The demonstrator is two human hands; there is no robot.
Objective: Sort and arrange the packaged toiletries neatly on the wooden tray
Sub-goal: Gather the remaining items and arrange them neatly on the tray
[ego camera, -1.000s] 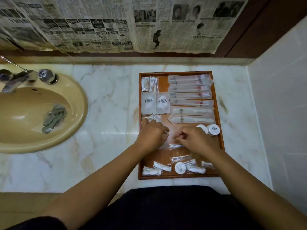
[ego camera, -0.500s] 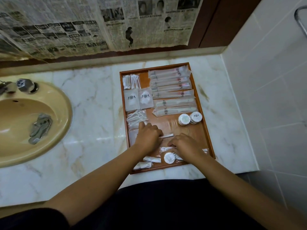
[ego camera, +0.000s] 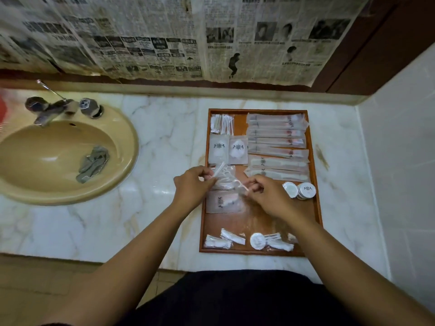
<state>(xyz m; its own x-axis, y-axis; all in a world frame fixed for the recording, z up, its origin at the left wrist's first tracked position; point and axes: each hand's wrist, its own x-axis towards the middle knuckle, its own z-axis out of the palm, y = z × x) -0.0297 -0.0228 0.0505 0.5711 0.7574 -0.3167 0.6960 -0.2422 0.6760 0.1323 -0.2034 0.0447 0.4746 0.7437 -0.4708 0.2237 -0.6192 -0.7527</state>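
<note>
A wooden tray [ego camera: 261,218] lies on the marble counter. Long clear packets [ego camera: 277,137] are stacked along its right side, two square sachets [ego camera: 228,150] and cotton swab packs [ego camera: 222,123] at the upper left. Two round white tins [ego camera: 300,189] stand at the right edge. My left hand [ego camera: 191,187] pinches a small clear packet [ego camera: 217,171] over a pile of similar packets at the tray's left. My right hand [ego camera: 266,196] pinches another small clear packet [ego camera: 243,187] beside it. A flat sachet [ego camera: 223,202] lies under both hands. Small white packets [ego camera: 226,238] and a round tin [ego camera: 257,241] sit along the near edge.
A beige sink [ego camera: 63,156] with a tap [ego camera: 50,108] and a grey cloth [ego camera: 93,163] lies to the left. Newspaper covers the wall behind. A white tiled wall [ego camera: 400,161] rises close to the tray's right. The counter's front edge runs just below the tray.
Both hands have risen from the near part of the tray toward its left middle, each now holding a small clear packet. The camera view has shifted.
</note>
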